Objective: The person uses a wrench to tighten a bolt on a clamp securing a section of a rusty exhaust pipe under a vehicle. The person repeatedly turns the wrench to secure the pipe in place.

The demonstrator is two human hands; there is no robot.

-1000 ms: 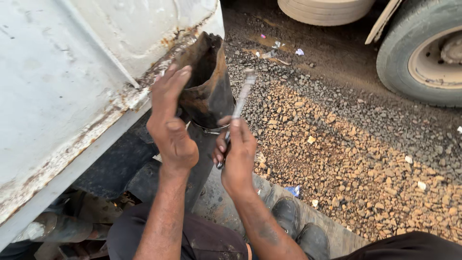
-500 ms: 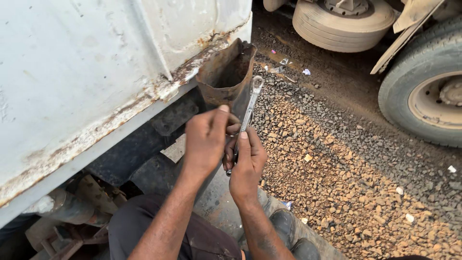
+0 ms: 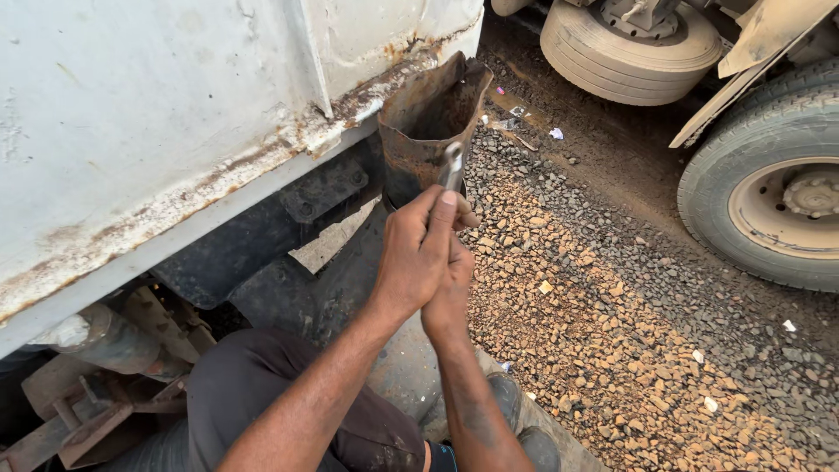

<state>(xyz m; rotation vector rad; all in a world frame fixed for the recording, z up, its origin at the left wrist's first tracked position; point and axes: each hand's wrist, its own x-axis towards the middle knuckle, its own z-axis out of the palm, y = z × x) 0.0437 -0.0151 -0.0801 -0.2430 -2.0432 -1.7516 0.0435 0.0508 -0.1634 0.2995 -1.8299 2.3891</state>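
Observation:
Both my hands are clasped around a silver wrench (image 3: pixel 452 164) whose tip sticks up beside a rusty sheet-metal mudguard bracket (image 3: pixel 430 122) under a white truck body (image 3: pixel 175 114). My left hand (image 3: pixel 419 253) wraps over the handle, with its forefinger laid along the shaft. My right hand (image 3: pixel 450 293) grips the handle just below and behind it, mostly hidden by the left. The lower end of the wrench is hidden between the hands.
Black frame rail with bolts (image 3: pixel 301 205) and rusty chassis parts (image 3: pixel 96 376) lie at left. My knee in dark trousers (image 3: pixel 262 393) and shoe (image 3: pixel 516 419) are below. Gravel ground (image 3: pixel 612 332) spreads right, with two truck wheels (image 3: pixel 769 201) (image 3: pixel 629 52) beyond.
My left hand has come off the rusty bracket and closed over the wrench with the right hand. The wrench has swung more upright, and the view has shifted left.

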